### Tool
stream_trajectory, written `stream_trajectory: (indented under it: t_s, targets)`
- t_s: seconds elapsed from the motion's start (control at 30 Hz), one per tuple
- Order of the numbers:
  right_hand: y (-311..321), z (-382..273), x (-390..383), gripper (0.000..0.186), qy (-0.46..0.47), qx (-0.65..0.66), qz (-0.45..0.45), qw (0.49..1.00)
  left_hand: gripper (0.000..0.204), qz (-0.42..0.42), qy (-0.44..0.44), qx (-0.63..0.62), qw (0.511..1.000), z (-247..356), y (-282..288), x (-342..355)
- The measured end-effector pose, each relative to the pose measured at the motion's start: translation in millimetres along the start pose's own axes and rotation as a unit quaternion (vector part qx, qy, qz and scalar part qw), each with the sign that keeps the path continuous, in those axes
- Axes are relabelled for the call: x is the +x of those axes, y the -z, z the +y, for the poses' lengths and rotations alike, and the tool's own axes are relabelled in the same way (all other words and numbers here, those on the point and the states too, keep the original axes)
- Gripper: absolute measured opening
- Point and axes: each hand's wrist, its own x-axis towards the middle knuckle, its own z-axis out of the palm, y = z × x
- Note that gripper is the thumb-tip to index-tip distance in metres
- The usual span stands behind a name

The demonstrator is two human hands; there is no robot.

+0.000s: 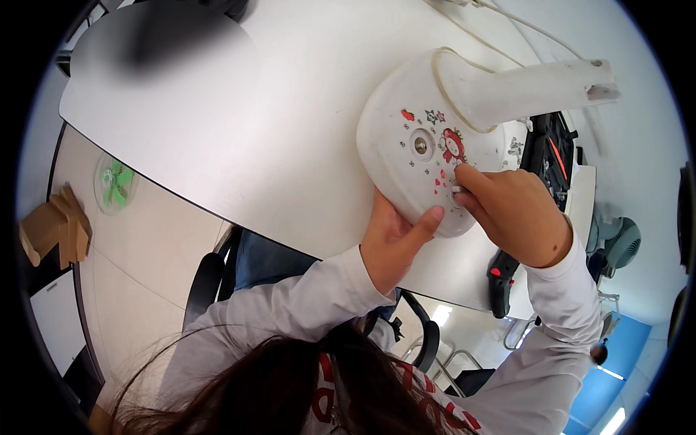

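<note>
A white fan base (391,101) with a hollow neck lies over the white table, its neck pointing right. Red cartoon stickers and a round recess with a metal shaft (420,146) mark its face. My left hand (391,243) grips the base's near edge, thumb on top and its other fingers mostly hidden underneath. At the lower right of the face, my right hand (515,214) pinches a small white knob (457,190) between thumb and forefinger. Those fingers partly cover the knob, so whether it is fully seated cannot be seen.
Right of the base lies an open black tool case (549,156). A black and red power tool (499,284) rests by the table's near edge. Pale cables (500,54) run along the far side. A green-bladed fan part (116,183) and cardboard (61,225) are at left.
</note>
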Motion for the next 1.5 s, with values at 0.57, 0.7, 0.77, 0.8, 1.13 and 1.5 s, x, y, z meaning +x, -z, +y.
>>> stream_trajectory:
  t_s: [0.57, 0.7, 0.77, 0.8, 1.13, 1.5]
  targets:
    - [21, 41, -75, 0.024, -0.243, 0.252, 0.196, 0.916, 0.057, 0.005, 0.055, -0.008, 0.998, 14, -10, -1]
    - [-10, 35, -113, 0.021, -0.278, 0.149, 0.129, 0.94, 0.055, 0.027, 0.049, 0.011, 0.998, 11, -7, -2]
    - [-36, 23, -114, 0.027, -0.289, 0.091, 0.115, 0.946, 0.054, 0.022, 0.047, 0.016, 0.999, 12, -8, -2]
    - [-52, 18, -112, 0.03, -0.293, 0.06, 0.125, 0.946, 0.053, 0.02, 0.046, 0.02, 0.999, 13, -8, -3]
    - [-84, 40, -113, 0.028, -0.224, 0.529, 0.234, 0.784, 0.055, 0.006, 0.06, 0.016, 0.998, 17, -10, -2]
    - [-35, 3, -81, 0.038, -0.139, 0.784, 0.206, 0.569, 0.068, 0.008, -0.04, 0.058, 0.997, 5, -7, -1]
